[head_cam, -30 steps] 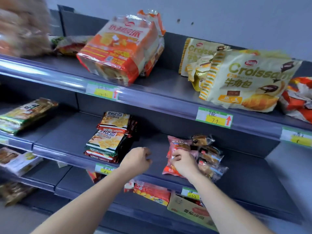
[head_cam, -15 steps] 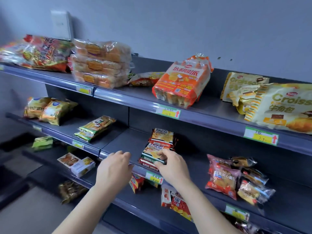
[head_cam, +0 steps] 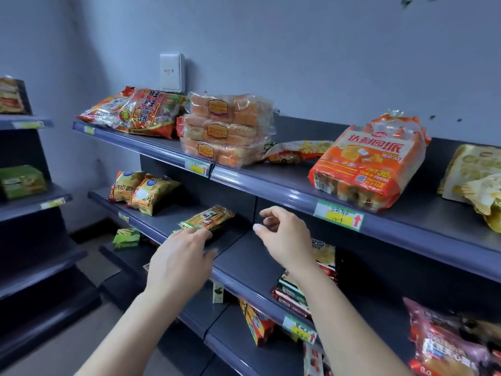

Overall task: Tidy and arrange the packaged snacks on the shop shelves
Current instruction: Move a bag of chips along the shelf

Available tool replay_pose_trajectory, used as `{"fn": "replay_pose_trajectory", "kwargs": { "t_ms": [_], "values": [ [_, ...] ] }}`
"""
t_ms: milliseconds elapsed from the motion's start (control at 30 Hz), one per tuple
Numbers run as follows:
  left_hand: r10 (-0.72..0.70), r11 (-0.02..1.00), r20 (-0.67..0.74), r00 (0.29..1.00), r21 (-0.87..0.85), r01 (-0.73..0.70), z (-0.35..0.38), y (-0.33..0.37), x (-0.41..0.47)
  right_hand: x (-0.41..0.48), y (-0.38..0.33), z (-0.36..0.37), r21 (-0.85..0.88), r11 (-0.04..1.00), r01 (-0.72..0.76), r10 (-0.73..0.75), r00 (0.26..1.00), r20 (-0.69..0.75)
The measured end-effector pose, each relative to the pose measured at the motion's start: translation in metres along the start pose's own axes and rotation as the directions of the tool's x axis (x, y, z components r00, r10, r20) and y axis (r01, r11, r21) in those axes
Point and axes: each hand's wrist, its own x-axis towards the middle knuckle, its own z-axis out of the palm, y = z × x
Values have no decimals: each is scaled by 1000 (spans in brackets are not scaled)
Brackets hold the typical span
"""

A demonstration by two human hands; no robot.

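Both hands have swung left since half a second ago. My right hand (head_cam: 284, 240) has come off the stack of flat, dark-edged biscuit packets (head_cam: 292, 295) and now hangs over the grey metal middle shelf (head_cam: 244, 256), fingers loosely curled, holding nothing. My left hand (head_cam: 179, 264) is stretched out with straight fingers, its tips at the near end of the flat yellow-and-green packet of stick snacks (head_cam: 208, 219); it grips nothing.

That packet lies slanted on the middle shelf at twelve o'clock from the left hand, its near end close to the shelf's front lip. At three o'clock from it a bare stretch of shelf runs up to the biscuit stack, which sits near the front edge, partly hidden under my right forearm. At ten o'clock from the packet, two yellow crisp bags (head_cam: 143, 189) lie well apart from it.

Overhead, the top shelf's front rail (head_cam: 271, 187) runs just beyond the right fingertips. An orange plastic bag of pies (head_cam: 371, 164) sits right at that rail at two o'clock, and three stacked clear bread packs (head_cam: 227, 131) sit at twelve.
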Motion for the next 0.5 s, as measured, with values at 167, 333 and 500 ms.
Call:
{"fn": "replay_pose_trajectory", "kwargs": {
  "t_ms": [167, 333, 500],
  "values": [
    [41, 998, -47, 998, -38, -43, 5, 11, 72, 100, -4, -13, 60, 998, -15, 22, 994, -105],
    [83, 992, -106, 991, -82, -92, 16, 25, 142, 198, 0, -15, 291, 945, -150, 210, 959, -188],
    [148, 985, -105, 983, -75, -157, 29, 32, 192, 260, 20, -4, 405, 834, -374, 478, 857, -192]
  ]
}}
